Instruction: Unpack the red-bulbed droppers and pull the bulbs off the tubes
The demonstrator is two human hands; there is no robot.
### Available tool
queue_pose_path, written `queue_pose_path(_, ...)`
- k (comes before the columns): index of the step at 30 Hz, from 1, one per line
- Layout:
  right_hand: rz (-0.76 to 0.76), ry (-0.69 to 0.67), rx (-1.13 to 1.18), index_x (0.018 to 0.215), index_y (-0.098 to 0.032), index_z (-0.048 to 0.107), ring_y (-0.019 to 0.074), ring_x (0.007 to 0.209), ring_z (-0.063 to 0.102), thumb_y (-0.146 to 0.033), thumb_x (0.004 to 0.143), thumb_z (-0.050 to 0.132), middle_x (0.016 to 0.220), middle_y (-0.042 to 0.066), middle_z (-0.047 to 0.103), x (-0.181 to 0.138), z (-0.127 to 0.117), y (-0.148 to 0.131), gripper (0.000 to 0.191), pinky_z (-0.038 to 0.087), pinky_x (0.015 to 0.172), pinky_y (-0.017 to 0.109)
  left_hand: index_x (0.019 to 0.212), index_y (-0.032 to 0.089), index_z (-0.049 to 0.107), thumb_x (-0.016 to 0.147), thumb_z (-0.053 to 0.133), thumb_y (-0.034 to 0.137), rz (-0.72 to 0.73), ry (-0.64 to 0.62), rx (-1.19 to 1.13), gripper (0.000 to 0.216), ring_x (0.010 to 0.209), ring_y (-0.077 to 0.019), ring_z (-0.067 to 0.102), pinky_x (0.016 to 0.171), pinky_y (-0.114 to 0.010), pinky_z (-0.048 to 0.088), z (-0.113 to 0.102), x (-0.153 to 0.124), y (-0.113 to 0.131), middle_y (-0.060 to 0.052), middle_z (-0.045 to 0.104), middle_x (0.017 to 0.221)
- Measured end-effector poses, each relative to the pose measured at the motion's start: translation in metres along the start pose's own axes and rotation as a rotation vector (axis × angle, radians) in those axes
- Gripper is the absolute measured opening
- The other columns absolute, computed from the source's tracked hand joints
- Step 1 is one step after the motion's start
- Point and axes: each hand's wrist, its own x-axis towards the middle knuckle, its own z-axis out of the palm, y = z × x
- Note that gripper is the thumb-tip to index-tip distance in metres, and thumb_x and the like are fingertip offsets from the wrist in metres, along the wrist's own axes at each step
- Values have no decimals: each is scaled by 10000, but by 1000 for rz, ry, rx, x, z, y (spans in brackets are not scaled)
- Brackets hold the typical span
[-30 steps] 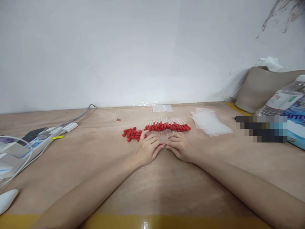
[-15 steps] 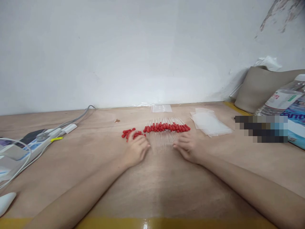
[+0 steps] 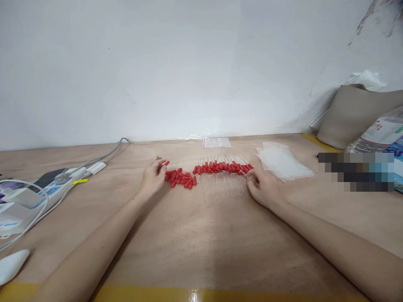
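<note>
We see the left hand [image 3: 153,178] at the left end of the work, its fingers curled in, with thumb and forefinger pinched on 1 red rubber bulb [image 3: 166,163] held just above the tabletop. Just to the right of that hand lies a small heap of loose red bulbs [image 3: 181,179], touching one another and flat on the wood.

The right hand [image 3: 263,187] rests at the other end. Its fingers are drawn together, and thumb and forefinger close on the end of a thin glass tube [image 3: 243,172], which points back toward the middle; the tube is clear and hard to follow along its length.

Between the 2 hands we find a row of droppers [image 3: 222,167], laid side by side with their red caps in a line and their glass stems running away toward the wall. In front of that row lie more bare clear tubes [image 3: 220,187], faint against the wood.

Beyond the right hand sits a stack of clear zip bags [image 3: 283,164], and 1 more small clear bag [image 3: 216,142] lies near the wall [image 3: 189,63]. All of it rests on a plywood table [image 3: 204,239] with a yellow strip along its near edge.

Well to the left we see a white power strip [image 3: 50,188] with a grey cable [image 3: 105,155]. At the far right stand a beige bag [image 3: 359,113] and a plastic bottle [image 3: 382,132] lying on its side.
</note>
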Motion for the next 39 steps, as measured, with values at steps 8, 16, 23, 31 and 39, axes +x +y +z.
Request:
queue_pose_path(8,3,-18,-34,808,-180,618,168,605,537,-201,712,458,626,15,601,-3,1,-5,188,352,587,280,910,173,585,739,535,415,30,-66,57,300,677,-152,542,602,-271,441,13,-6,1,-40,608,827)
queue_pose_path(16,-17,-88,-57,853,-218,683,161,552,548,-207,755,459,595,10,630,-7,7,-9,245,355,591,281,824,197,611,790,511,363,377,-37,225,198,872,-196,517,820,-360,373,12,-11,35,-41,599,869)
queue_pose_path(23,-87,-88,-11,858,-228,679,184,685,585,-280,812,456,720,32,664,-2,14,-5,234,384,629,290,700,190,619,699,576,520,488,-192,431,332,923,-264,490,802,-439,317,42,7,64,-76,576,933)
queue_pose_path(31,-38,3,63,918,-195,648,187,745,585,-333,821,470,768,43,638,-1,9,-11,246,387,693,334,668,190,616,767,538,384,394,-22,309,231,923,-238,501,803,-417,319,41,-4,73,-62,589,908)
queue_pose_path(39,-330,92,42,1275,-188,421,269,1085,451,-407,787,533,1203,139,464,-1,8,-20,546,357,891,437,795,204,617,788,550,330,621,-18,143,143,889,-191,520,817,-372,322,28,-48,66,-42,615,916)
